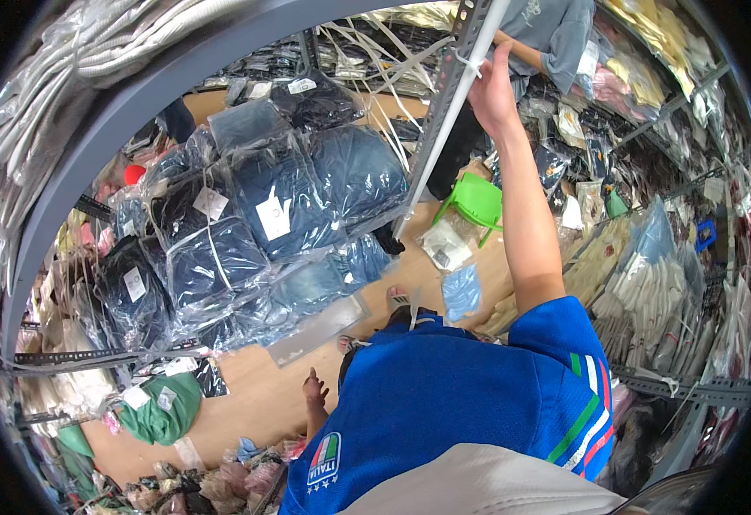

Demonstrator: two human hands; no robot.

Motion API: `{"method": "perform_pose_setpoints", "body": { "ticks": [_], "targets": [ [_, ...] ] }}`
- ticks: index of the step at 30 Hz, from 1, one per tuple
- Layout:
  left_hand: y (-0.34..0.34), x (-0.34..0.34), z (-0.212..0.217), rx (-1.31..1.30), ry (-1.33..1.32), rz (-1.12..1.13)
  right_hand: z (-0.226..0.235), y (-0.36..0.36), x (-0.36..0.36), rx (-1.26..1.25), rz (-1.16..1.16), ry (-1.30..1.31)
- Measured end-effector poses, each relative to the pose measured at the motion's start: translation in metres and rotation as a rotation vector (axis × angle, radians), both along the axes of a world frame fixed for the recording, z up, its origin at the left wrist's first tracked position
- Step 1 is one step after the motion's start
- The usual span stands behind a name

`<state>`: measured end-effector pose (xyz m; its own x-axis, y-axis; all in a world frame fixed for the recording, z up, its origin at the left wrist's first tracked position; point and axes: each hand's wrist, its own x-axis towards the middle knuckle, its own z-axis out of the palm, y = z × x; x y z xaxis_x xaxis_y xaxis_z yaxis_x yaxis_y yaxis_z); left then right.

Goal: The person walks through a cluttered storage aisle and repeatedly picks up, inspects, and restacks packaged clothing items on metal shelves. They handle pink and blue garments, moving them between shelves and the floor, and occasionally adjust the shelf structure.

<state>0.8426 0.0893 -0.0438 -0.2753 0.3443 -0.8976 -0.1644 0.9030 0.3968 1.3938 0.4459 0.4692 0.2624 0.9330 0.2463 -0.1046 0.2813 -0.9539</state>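
Observation:
My right arm stretches up and forward. At its end my right hand [493, 96] is at an upright metal shelf post [449, 90], fingers curled against it and thumb pointing up; the fingertips are partly hidden. A white pole [456, 101] runs along this post, with a white tie round it near my hand. My left hand [313, 389] hangs low by my side, fingers apart and holding nothing. In front of me, left of the post, lies a large pile of folded dark blue jeans [281, 193] in clear plastic bags, some with white paper labels [273, 218].
A green plastic stool [476, 202] stands beyond the post, near bagged clothes [462, 292] on the floor. Another person in a grey shirt [555, 30] is at the top. Packed garment racks [650, 292] line the right. A green bundle [162, 408] lies at lower left.

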Motion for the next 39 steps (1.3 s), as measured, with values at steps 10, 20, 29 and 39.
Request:
{"method": "perform_pose_setpoints", "body": {
  "ticks": [10, 20, 29, 39],
  "targets": [
    [0.017, 0.022, -0.004, 0.039, -0.003, 0.015, -0.001, 0.014, 0.013, 0.031, 0.106, 0.075],
    [0.012, 0.009, -0.005, 0.03, -0.004, 0.029, 0.0, 0.007, 0.007, 0.042, 0.096, 0.057],
    [-0.002, 0.004, -0.005, 0.016, -0.006, 0.048, 0.005, 0.002, -0.005, 0.031, -0.018, -0.006],
    [0.005, 0.003, -0.001, 0.028, 0.005, 0.03, 0.0, 0.001, -0.003, 0.061, 0.032, 0.041]
  ]
}}
